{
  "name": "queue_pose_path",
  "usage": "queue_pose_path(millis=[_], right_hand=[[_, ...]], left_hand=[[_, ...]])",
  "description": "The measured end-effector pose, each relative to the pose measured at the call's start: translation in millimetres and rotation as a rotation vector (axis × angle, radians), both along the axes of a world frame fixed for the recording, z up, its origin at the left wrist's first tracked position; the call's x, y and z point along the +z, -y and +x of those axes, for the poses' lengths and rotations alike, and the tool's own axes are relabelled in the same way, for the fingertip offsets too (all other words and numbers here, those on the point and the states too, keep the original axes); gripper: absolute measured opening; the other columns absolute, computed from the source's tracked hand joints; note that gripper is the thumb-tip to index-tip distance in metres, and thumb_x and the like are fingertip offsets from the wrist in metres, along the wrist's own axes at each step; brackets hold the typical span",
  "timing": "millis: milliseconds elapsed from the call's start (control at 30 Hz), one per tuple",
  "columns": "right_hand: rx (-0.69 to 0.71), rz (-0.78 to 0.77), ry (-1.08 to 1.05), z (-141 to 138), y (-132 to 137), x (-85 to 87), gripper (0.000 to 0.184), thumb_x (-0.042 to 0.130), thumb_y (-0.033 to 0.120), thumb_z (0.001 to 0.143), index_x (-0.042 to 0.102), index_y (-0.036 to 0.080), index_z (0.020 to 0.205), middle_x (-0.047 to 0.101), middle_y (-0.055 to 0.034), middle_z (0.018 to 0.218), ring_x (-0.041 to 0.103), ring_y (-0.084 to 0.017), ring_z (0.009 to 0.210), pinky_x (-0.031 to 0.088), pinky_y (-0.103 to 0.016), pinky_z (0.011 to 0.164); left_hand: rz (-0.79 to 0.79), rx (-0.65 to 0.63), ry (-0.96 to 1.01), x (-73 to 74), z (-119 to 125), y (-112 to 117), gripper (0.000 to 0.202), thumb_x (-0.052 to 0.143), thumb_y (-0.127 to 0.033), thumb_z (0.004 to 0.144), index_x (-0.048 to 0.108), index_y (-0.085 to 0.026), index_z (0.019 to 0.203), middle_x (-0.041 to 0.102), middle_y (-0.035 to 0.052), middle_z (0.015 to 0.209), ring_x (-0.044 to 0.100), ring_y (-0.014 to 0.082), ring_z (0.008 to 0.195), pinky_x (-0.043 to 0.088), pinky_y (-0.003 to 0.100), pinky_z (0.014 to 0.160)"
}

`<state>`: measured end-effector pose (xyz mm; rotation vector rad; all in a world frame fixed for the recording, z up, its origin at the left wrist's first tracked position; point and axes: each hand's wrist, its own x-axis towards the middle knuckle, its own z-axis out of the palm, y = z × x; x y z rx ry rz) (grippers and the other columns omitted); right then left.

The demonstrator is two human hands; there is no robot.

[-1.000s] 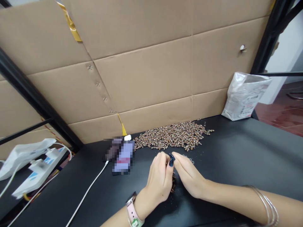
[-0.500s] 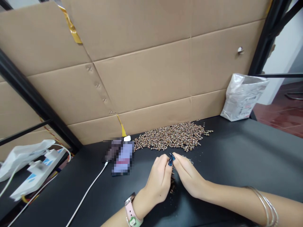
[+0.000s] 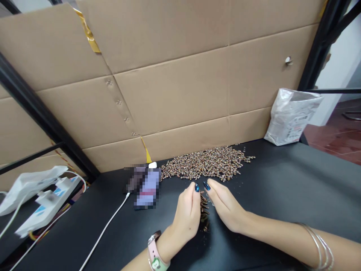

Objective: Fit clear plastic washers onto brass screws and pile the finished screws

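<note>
A long heap of small copper-coloured screws [image 3: 207,166] lies on the black table [image 3: 282,188] by the cardboard wall. My left hand [image 3: 187,212] and my right hand [image 3: 224,205] rest on edge on the table just in front of it, fingers stretched and close together, thumbs up. Between the two palms sits a small bunch of the same screws [image 3: 204,210], cupped from both sides. The fingertips stand slightly apart. A pale pink watch [image 3: 154,256] is on my left wrist, thin silver bangles [image 3: 321,244] on my right forearm.
A blurred phone [image 3: 146,186] with a white cable [image 3: 104,229] lies left of the hands. A crumpled white plastic bag [image 3: 291,116] stands at the back right. White power strips and a bag [image 3: 36,192] sit at the far left. Black frame posts flank the cardboard.
The fingertips, touching before, have parted a little, and the small bunch of screws between the palms now shows. Both hands stay in the same place.
</note>
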<state>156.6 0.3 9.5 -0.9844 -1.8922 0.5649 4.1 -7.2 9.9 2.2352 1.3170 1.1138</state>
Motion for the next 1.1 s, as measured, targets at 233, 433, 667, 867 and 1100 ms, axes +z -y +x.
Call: queue_pose_path(millis=[233,433,667,867,1100], right_hand=[[0.22,0.167,0.623,40,-21,27.2,0.006,0.054,0.02,0.079,0.048,0.019,0.078,0.051,-0.0029,0.081,0.046,-0.018,0.075,0.04,-0.028,0.065],[-0.043,0.274,0.609,47,-50,12.8,0.007,0.049,0.017,0.083,0.054,0.019,0.088,0.051,-0.0065,0.088,0.048,-0.02,0.083,0.043,-0.032,0.072],[-0.139,0.459,0.706,40,-78,-8.1,0.011,0.047,0.012,0.084,0.057,0.017,0.083,0.051,-0.0089,0.087,0.046,-0.023,0.085,0.043,-0.036,0.074],[-0.162,0.473,0.741,36,-81,-10.0,0.005,0.05,0.015,0.084,0.055,0.015,0.085,0.05,-0.0104,0.091,0.045,-0.024,0.086,0.043,-0.037,0.074],[-0.125,0.486,0.728,37,-82,-10.4,0.016,0.042,0.007,0.086,0.057,0.014,0.084,0.05,-0.0099,0.089,0.044,-0.022,0.086,0.042,-0.035,0.075]], left_hand=[[-0.022,0.057,-0.442,20.1,-18,-12,0.018,0.039,-0.021,0.085,0.036,-0.019,0.067,0.047,-0.0039,0.064,0.041,0.0125,0.059,0.027,0.028,0.063],[-0.02,0.084,-0.546,14.1,-22,-11,0.009,0.042,-0.021,0.08,0.042,-0.019,0.072,0.051,-0.0011,0.073,0.046,0.0151,0.066,0.028,0.029,0.066],[0.014,0.145,-0.456,14.3,-22,-12,0.003,0.042,-0.021,0.081,0.043,-0.02,0.083,0.05,-0.0001,0.082,0.047,0.0167,0.073,0.032,0.03,0.069],[0.047,0.112,-0.402,14.7,-20,-12,0.004,0.04,-0.019,0.084,0.044,-0.02,0.084,0.05,0.0001,0.085,0.047,0.0166,0.077,0.032,0.03,0.071],[0.041,0.089,-0.372,15.4,-18,-12,0.005,0.04,-0.018,0.084,0.045,-0.02,0.086,0.05,0.0008,0.085,0.047,0.0169,0.077,0.033,0.031,0.071]])
